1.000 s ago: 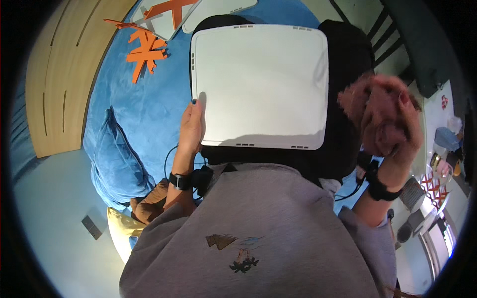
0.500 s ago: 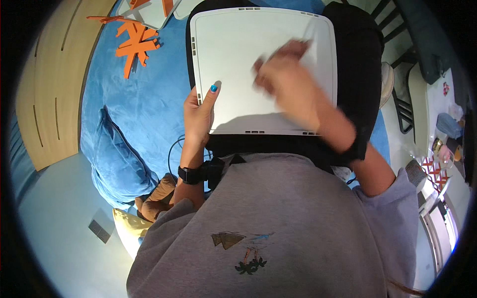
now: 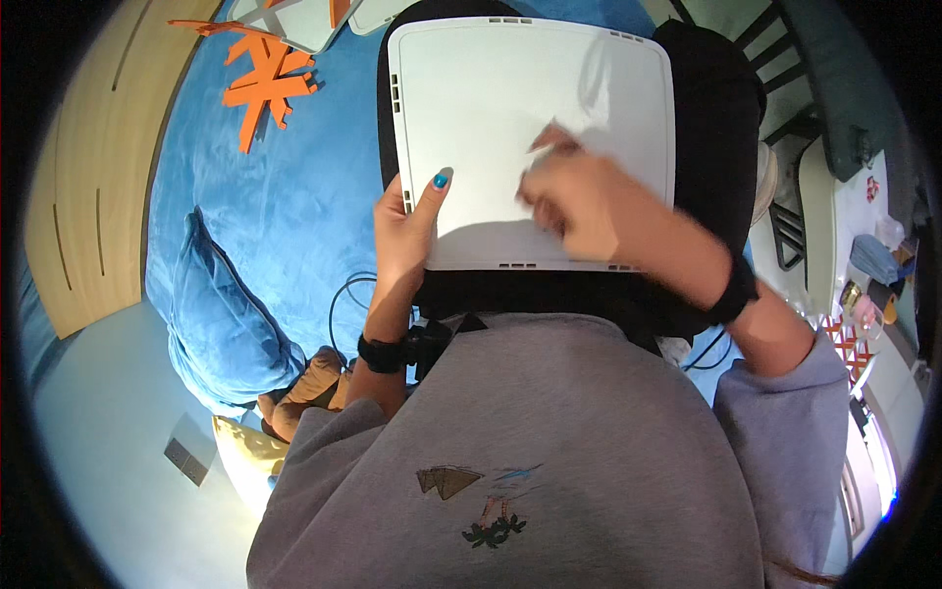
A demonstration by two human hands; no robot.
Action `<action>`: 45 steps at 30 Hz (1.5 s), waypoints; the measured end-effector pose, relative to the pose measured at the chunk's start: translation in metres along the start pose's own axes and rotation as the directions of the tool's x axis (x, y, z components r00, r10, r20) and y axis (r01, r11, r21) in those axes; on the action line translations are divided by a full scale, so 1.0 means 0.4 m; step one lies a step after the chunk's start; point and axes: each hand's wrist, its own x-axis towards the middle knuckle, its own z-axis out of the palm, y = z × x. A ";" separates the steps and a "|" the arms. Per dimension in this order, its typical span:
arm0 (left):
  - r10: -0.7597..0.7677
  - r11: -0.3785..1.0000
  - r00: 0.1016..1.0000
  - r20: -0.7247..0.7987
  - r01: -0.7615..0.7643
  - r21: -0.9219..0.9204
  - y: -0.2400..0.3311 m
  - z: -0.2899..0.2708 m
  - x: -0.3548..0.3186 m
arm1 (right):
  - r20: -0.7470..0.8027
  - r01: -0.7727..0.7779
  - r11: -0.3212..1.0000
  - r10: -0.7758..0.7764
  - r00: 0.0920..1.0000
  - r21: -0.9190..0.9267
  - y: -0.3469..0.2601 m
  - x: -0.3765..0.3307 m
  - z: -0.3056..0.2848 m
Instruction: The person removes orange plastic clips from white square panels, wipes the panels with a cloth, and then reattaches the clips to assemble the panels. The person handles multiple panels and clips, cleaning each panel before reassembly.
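Observation:
A flat white panel with rounded corners and small slots along its rim lies across my lap. Its left edge is gripped by my left hand, the blue-nailed thumb on top and the other fingers mostly hidden beneath. Over the panel's lower right half is my right hand, fingers bent and smeared by motion. Whether it holds something, or touches the surface, I cannot make out. Its shadow falls along the panel's near edge.
Orange slatted pieces lie on the blue bedding at far left, near another white panel. A blue cushion and brown plush lie left of me. A dark chair and a cluttered white table stand right.
My right hand has moved nearer to me over the panel. My left hand keeps its grip on the edge. The whole view has shifted slightly.

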 end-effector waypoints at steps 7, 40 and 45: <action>0.051 0.992 0.997 0.053 -0.044 -0.119 -0.002 -0.013 0.000 | -0.045 -0.103 0.986 0.098 0.994 -0.128 0.059 -0.006 -0.032; -0.095 0.995 0.802 0.589 0.090 0.038 0.094 0.315 -0.005 | -0.487 -0.246 0.966 0.253 0.836 0.079 -0.032 -0.372 0.046; -0.126 0.988 0.828 0.547 0.151 -0.002 0.086 0.314 -0.026 | -0.772 -0.437 0.889 0.372 0.516 0.136 0.091 -0.397 -0.056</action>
